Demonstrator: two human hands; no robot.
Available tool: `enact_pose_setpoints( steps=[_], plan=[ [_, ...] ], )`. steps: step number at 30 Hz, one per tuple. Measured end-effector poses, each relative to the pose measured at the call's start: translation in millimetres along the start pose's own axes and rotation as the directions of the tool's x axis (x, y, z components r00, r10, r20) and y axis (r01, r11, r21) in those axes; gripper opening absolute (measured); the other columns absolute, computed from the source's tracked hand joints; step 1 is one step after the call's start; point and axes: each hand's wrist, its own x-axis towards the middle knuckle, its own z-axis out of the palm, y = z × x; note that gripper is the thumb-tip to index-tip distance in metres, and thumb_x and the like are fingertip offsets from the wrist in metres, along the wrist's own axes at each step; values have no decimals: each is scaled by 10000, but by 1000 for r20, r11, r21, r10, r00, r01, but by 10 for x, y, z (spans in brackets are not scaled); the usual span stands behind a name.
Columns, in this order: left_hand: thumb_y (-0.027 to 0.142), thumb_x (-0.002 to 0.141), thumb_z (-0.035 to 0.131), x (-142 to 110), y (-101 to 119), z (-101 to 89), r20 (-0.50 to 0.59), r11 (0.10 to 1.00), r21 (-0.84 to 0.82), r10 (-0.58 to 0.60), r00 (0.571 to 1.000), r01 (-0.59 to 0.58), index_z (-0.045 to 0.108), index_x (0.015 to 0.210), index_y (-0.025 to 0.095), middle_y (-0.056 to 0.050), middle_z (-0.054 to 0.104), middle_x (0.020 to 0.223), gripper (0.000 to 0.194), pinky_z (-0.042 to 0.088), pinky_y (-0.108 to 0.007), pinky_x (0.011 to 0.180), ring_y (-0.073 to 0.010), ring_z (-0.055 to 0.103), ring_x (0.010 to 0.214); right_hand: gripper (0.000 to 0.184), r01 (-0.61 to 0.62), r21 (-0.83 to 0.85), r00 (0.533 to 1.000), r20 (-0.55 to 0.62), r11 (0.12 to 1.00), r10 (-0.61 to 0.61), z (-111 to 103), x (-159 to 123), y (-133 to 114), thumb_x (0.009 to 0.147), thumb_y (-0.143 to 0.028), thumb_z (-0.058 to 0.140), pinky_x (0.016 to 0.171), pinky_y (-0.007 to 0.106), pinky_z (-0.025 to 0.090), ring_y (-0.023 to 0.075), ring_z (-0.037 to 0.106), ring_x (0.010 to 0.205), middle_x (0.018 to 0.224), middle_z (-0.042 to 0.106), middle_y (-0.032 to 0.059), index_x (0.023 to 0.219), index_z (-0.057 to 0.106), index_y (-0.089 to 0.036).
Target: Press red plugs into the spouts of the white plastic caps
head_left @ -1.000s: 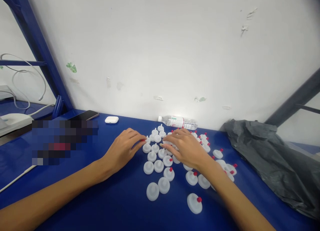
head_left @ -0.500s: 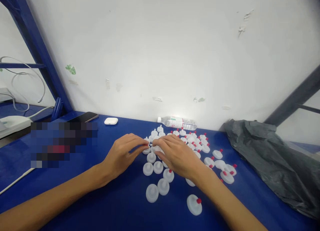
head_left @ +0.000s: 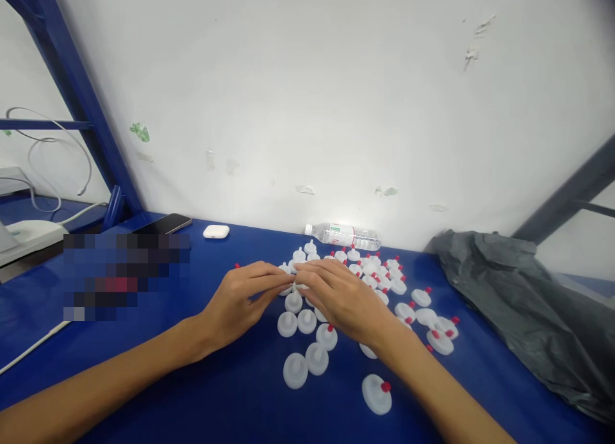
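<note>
My left hand (head_left: pixel 243 300) is closed in a pinch, its fingertips meeting those of my right hand. Whatever lies in that pinch is hidden. My right hand (head_left: pixel 343 296) curls round a white spouted lid (head_left: pixel 298 281), mostly covered by the fingers. Below and around the hands lie several more round white lids with upright spouts and no caps, such as one bare lid (head_left: pixel 287 324). To the right, several lids carry red caps, like the capped lid (head_left: pixel 377 394) near the front. A small red cap (head_left: pixel 237 266) shows just behind my left hand.
A clear plastic bottle (head_left: pixel 343 235) lies along the wall. A white earbud case (head_left: pixel 216 231) and a dark phone (head_left: pixel 175 223) are at the back left, beside a blurred-out patch. A dark plastic bag (head_left: pixel 500 290) covers the right side of the blue table (head_left: pixel 216 399).
My left fingertips have moved right, up against my right hand. The red cap formerly at the left fingertips is no longer seen there, and one now shows behind the left hand.
</note>
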Motion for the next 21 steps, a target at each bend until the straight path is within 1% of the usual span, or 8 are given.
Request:
enact_pose_setpoints(
  steps=[3,5,8,11,13,16,18,21],
  plan=[
    [204,976,646,42,48,-23,30,961,-158,-224,974,226,776,1020,231,-17,767,948,140,565,-242,759,-143,697,849,306,38,-12,998,-45,999,-38,-24,14,4,961,-16,538,999,387,558,219,655,1173,1186,722,114,1238,566,-143],
    [305,935,705,89,81,-42,52,861,-300,-414,909,410,761,1059,215,-35,746,924,164,551,-226,610,-152,678,781,285,67,-32,993,-94,997,-69,-51,31,-15,951,-19,572,986,378,567,224,675,1151,1144,739,119,1219,586,-115],
    [394,828,798,163,125,-76,159,630,-520,-592,790,577,661,1256,207,-79,700,1068,486,439,-185,415,-128,614,667,236,94,-36,977,-188,995,-99,-114,67,-62,957,-34,582,994,348,568,207,688,1159,1132,758,102,1169,617,-133],
    [407,800,795,197,163,-108,328,460,-620,-583,743,635,639,1317,229,-123,668,1224,569,438,-200,433,-125,591,674,188,132,-38,956,-258,990,-138,-188,107,-110,983,-58,556,1012,334,566,192,676,1198,1154,765,98,1118,638,-158],
    [412,799,770,194,181,-124,440,368,-657,-522,731,658,675,1295,223,-131,701,1165,540,456,-229,470,-154,598,703,176,163,-42,947,-274,986,-168,-219,126,-138,988,-60,544,1009,337,569,194,677,1200,1150,770,102,1087,651,-159],
    [415,796,737,184,190,-143,572,249,-661,-443,690,708,740,1203,197,-110,730,965,462,449,-255,499,-167,577,680,172,183,-24,943,-278,983,-183,-218,135,-178,982,-59,556,992,308,572,173,699,1159,1144,778,78,1045,666,-174],
    [419,778,747,186,183,-156,612,217,-644,-430,664,734,768,1138,179,-81,713,848,434,419,-250,496,-150,545,632,164,174,-11,947,-273,985,-171,-202,134,-204,985,-74,565,989,286,565,148,707,1136,1154,777,58,1024,675,-189],
    [430,740,784,202,169,-175,631,219,-626,-422,651,749,784,1091,160,-50,679,745,444,378,-236,488,-127,509,590,166,162,-10,948,-277,987,-159,-194,138,-242,1003,-109,560,982,279,562,136,700,1148,1149,779,43,973,693,-204]
  ],
)
